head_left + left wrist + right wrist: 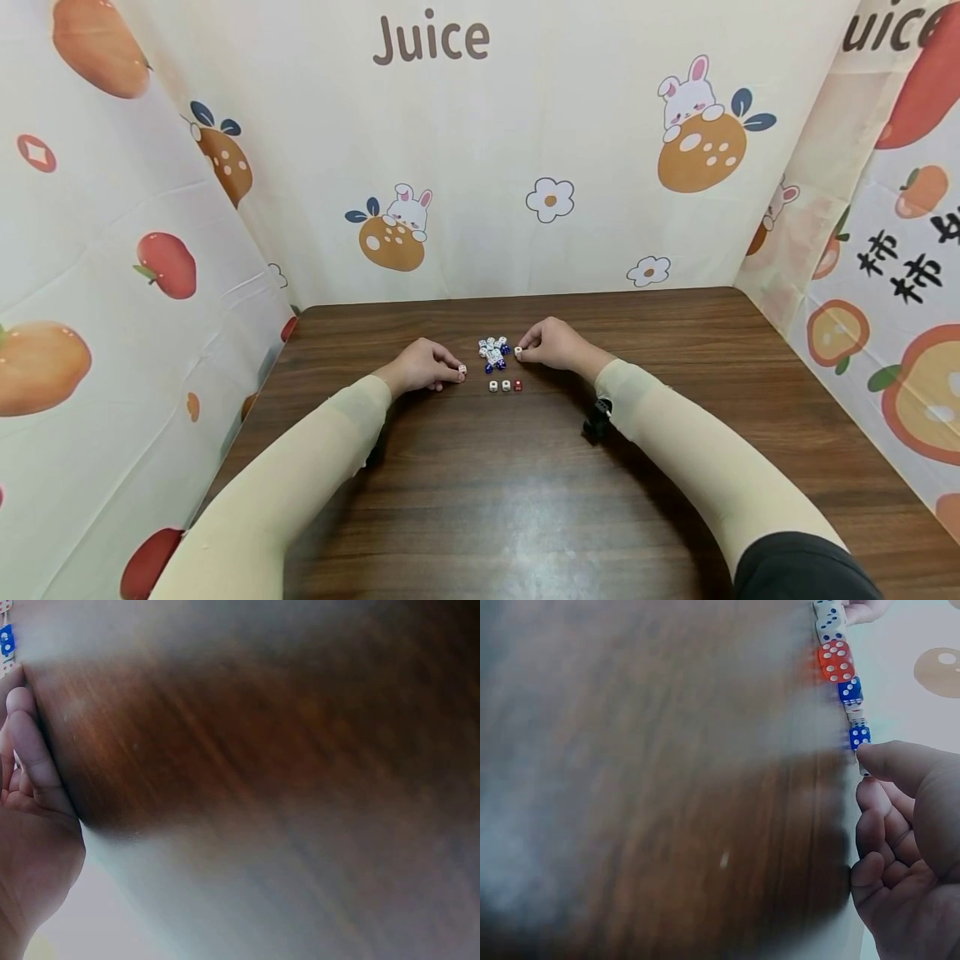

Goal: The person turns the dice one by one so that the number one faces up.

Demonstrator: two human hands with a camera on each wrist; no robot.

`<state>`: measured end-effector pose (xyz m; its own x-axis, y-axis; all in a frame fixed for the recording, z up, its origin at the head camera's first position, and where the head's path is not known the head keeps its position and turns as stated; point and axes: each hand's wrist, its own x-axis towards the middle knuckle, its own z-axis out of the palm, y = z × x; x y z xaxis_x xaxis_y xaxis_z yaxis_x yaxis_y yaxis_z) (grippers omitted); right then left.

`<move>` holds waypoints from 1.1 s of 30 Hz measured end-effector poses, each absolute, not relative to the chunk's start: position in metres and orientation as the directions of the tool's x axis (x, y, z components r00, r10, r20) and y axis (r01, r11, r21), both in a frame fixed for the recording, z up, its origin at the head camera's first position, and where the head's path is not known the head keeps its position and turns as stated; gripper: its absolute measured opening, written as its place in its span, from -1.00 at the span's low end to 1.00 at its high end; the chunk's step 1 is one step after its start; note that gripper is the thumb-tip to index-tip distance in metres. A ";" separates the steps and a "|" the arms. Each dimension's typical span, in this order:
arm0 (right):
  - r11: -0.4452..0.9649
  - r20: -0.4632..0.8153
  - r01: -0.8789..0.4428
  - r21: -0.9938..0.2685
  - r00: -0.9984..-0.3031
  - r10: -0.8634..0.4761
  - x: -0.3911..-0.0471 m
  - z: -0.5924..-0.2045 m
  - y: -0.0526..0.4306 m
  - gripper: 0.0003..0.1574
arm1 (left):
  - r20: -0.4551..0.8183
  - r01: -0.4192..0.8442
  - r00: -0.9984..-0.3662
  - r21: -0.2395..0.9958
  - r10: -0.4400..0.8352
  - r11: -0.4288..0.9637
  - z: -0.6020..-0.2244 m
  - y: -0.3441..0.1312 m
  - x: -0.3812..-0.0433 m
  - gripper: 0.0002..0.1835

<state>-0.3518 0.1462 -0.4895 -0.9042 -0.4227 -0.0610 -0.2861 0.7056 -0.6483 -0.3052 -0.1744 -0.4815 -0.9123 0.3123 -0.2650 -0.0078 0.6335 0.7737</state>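
In the head view, my left hand (426, 365) pinches a white die (462, 369) at its fingertips, low over the wooden table. Across from it my right hand (557, 343) holds another white die (518, 352) between thumb and fingers; the right wrist view shows just a sliver of this die (865, 766) under the thumb. Between the hands lies a tight cluster of white and blue dice (492, 352). Nearer the body, two white dice (499, 386) and a red die (518, 386) form a short row. The left wrist view hides that hand's die behind the fingers.
The brown wooden table (480, 483) spreads out in front of both arms. Printed fabric walls (480, 150) stand at its back and on both sides. A small black device (597, 419) sits under the right wrist.
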 end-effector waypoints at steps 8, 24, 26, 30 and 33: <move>0.703 -0.056 -0.303 -0.644 -0.897 -0.438 -0.338 -0.485 0.157 -0.81 | -0.257 0.003 -0.913 0.772 0.317 0.635 -0.481 -0.175 -0.304 -0.82; 0.681 -0.033 -0.384 -0.623 -0.858 -0.513 -0.311 -0.485 0.170 -0.90 | -0.262 -0.007 -0.912 0.778 0.314 0.629 -0.482 -0.175 -0.306 -0.81; 0.674 -0.031 -0.388 -0.629 -0.853 -0.521 -0.310 -0.486 0.170 -0.91 | -0.261 -0.006 -0.913 0.778 0.313 0.629 -0.482 -0.175 -0.306 -0.81; 0.657 -0.036 -0.397 -0.641 -0.839 -0.543 -0.309 -0.488 0.171 -0.95 | -0.260 -0.004 -0.912 0.778 0.316 0.629 -0.482 -0.175 -0.306 -0.80; 0.643 -0.039 -0.402 -0.652 -0.829 -0.558 -0.308 -0.488 0.170 -0.96 | -0.266 -0.012 -0.913 0.776 0.310 0.631 -0.483 -0.174 -0.307 -0.81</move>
<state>-0.3083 0.1703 -0.4884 -0.8291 -0.5577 -0.0392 -0.4018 0.6432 -0.6518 -0.3067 -0.1743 -0.4833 -0.9128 0.3097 -0.2664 -0.0124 0.6309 0.7758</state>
